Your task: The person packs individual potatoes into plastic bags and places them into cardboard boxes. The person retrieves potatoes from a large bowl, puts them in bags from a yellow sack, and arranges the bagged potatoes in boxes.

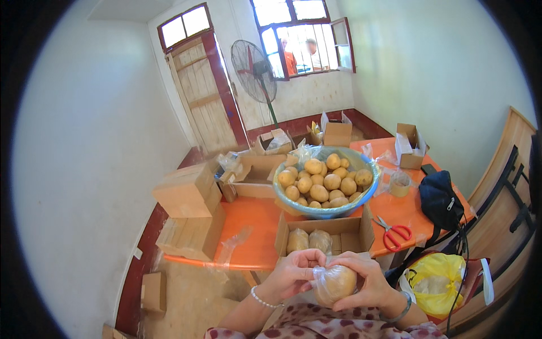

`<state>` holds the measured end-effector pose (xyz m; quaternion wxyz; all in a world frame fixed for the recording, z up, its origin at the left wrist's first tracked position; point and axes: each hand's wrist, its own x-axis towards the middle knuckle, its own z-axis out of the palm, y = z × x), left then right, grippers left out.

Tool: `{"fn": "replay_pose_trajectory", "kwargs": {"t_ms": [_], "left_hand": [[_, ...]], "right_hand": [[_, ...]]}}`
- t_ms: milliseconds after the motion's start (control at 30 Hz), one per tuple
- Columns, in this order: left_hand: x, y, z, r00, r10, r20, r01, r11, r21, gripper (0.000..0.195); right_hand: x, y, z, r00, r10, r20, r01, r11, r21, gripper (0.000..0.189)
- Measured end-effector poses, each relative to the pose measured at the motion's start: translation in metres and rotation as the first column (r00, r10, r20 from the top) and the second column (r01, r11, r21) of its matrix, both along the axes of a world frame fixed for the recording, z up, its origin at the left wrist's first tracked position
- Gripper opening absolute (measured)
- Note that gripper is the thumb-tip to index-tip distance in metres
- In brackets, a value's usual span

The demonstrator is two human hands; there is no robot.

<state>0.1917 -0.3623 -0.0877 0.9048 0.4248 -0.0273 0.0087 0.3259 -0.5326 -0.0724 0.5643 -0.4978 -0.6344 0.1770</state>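
Close to my body I hold a round tan potato (pixel 336 284) wrapped in clear plastic film. My left hand (pixel 296 271) pinches the gathered film at its left side. Around the right side of the potato curve the fingers of my right hand (pixel 366 279). Just beyond my hands an open cardboard box (pixel 338 227) sits at the table's front edge. Inside it are two film-wrapped potatoes, one wrapped potato (pixel 298 240) at the left and another wrapped potato (pixel 320 240) beside it. Behind the box stands a blue basin (pixel 372 186) lined with plastic and heaped with unwrapped potatoes (pixel 332 181).
Red-handled scissors (pixel 394 235), a tape roll (pixel 399 184) and a black bag (pixel 440 201) lie right on the orange table (pixel 250 220). Closed cardboard boxes (pixel 188 190) are stacked left. A yellow plastic bag (pixel 438 277) stands low right. Beyond are a fan (pixel 254 70) and people outside the window.
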Motion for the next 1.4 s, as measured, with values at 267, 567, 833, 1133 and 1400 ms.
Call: {"fn": "replay_pose_trajectory", "kwargs": {"t_ms": [267,567,833,1133,1400], "left_hand": [[0.012,-0.021,-0.032,0.835,0.472,0.283,-0.54,0.802,0.255,0.013],[0.003,-0.059,-0.03,0.834,0.371,0.408,-0.541,0.693,0.476,0.08],[0.0,-0.058,-0.035,0.864,0.492,0.111,-0.488,0.758,0.432,0.066],[-0.008,-0.023,0.005,0.874,0.297,0.384,-0.454,0.217,0.864,0.072],[-0.014,-0.01,0.015,0.917,0.329,0.225,-0.381,0.556,0.738,0.073]], "right_hand": [[-0.02,0.002,-0.022,0.814,-0.051,-0.578,0.015,0.998,-0.066,0.061],[-0.011,0.016,-0.029,0.894,-0.426,-0.136,0.441,0.787,0.431,0.052],[0.001,0.025,-0.013,0.892,-0.429,0.143,0.363,0.868,0.338,0.056],[0.035,0.007,0.035,0.84,0.156,0.519,-0.14,0.988,-0.071,0.069],[0.021,0.015,0.038,0.817,-0.096,0.569,0.039,0.993,0.111,0.065]]}}
